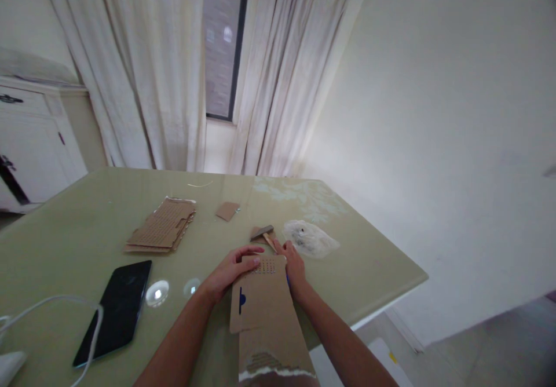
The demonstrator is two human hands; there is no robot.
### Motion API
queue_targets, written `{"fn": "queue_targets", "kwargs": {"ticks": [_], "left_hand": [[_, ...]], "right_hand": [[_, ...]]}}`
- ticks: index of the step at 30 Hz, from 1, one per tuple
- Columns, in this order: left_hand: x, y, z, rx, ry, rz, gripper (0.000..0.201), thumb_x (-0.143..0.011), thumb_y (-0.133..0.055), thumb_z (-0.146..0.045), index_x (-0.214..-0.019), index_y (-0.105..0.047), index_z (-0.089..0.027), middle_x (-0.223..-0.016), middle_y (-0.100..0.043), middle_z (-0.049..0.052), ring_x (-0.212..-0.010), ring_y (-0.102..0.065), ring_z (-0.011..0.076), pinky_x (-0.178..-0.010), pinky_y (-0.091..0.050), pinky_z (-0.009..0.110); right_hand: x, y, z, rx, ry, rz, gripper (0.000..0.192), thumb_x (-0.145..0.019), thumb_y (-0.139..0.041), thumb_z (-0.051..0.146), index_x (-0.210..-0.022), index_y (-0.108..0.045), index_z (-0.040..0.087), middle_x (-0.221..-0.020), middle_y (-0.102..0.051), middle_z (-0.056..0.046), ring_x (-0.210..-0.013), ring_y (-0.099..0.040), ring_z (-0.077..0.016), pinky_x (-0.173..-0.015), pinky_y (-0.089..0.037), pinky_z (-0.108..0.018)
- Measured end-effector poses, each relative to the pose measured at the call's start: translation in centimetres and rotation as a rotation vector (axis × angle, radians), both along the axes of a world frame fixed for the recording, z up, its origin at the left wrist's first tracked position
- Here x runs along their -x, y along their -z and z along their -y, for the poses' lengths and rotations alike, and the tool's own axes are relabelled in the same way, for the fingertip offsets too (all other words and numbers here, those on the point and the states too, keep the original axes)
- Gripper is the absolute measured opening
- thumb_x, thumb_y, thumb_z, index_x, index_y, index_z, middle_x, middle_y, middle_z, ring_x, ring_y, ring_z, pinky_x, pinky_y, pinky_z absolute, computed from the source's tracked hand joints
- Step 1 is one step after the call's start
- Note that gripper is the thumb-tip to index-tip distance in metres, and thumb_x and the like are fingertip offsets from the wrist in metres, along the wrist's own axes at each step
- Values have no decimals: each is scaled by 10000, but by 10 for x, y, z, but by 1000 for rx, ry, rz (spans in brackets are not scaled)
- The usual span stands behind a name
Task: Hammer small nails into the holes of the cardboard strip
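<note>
A long brown cardboard piece (264, 314) with a torn near edge lies in front of me. It has rows of small holes at its far end and a blue mark near its left side. My left hand (234, 268) grips its far left corner, thumb on top and fingers beyond the edge. At the far right corner, my right hand (294, 265) closes along the side, its thumb hidden. Its fingertips are by the wooden handle of a small hammer (262, 234); whether they touch is unclear. Part of another small cardboard piece (256, 232) shows under the hammer head.
A clear plastic bag (310, 238) with small contents lies right of the hammer. Stacked cardboard pieces (163, 225), a small cardboard square (227, 211), a black phone (119, 311) and a white cable (65, 298) are on the glossy table (347, 271). Its right edge faces a wall.
</note>
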State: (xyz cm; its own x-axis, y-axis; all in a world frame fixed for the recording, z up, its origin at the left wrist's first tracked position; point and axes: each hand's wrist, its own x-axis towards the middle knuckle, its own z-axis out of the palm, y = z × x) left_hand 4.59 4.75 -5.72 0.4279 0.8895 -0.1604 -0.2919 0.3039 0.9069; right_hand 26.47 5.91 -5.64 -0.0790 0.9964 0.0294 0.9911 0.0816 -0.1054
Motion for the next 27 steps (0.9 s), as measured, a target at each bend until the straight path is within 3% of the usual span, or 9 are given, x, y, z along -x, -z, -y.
{"fn": "queue_targets", "kwargs": {"ticks": [3, 9, 15, 18, 21, 24, 27], "left_hand": [[0, 0, -1, 17, -25, 11, 641, -714, -949, -546, -1226, -787, -196, -1053, -806, 83, -855, -744, 221, -739, -554, 295], [-1, 0, -1, 78, -129, 43, 642, -691, -936, -570, -1174, -776, -177, -1140, -807, 121, -959, -767, 266, -798, -597, 332], [-2, 5, -2, 108, -267, 34, 584, -719, -845, -604, -1115, -732, -190, -1074, -788, 99, -909, -763, 267, -754, -609, 362], [-3, 7, -1, 87, -321, 18, 565, -710, -812, -602, -1092, -724, -195, -1069, -786, 102, -896, -765, 268, -740, -603, 360], [-5, 7, 4, 45, -388, -9, 574, -689, -803, -613, -1080, -715, -201, -1080, -793, 102, -904, -768, 269, -727, -592, 349], [-5, 5, 16, -22, -446, -44, 628, -712, -781, -675, -1106, -714, -190, -1073, -803, 109, -929, -771, 274, -747, -588, 348], [-3, 7, 35, -102, -498, -94, 678, -761, -740, -746, -1124, -723, -174, -1093, -808, 126, -1009, -766, 285, -833, -596, 361]], "right_hand": [[-1, -1, 3, -14, -7, -51, 455, -1094, -492, 199, -1534, -607, 204, -1345, -680, -174, -1239, -645, -322, -1003, -532, -377], [-13, -6, 19, -50, 3, -146, 481, -1072, -479, 142, -1537, -596, 177, -1353, -712, -170, -1276, -651, -297, -1085, -506, -379], [-55, -2, 78, -101, 75, -250, 469, -1103, -493, 274, -1544, -586, 144, -1410, -710, -183, -1334, -650, -299, -1143, -494, -405], [-90, 16, 121, -193, 162, -316, 540, -1119, -425, 371, -1572, -546, 103, -1483, -662, -214, -1397, -611, -321, -1207, -462, -475], [-136, 45, 167, -337, 221, -352, 648, -1115, -358, 501, -1637, -461, 131, -1601, -574, -195, -1500, -528, -324, -1277, -395, -525], [-186, 77, 215, -434, 342, -299, 784, -1065, -331, 643, -1622, -476, 111, -1636, -531, -225, -1532, -496, -372, -1294, -375, -553], [-232, 105, 265, -486, 455, -260, 824, -1003, -307, 744, -1544, -581, 186, -1622, -551, -200, -1513, -512, -419, -1261, -412, -583]]}}
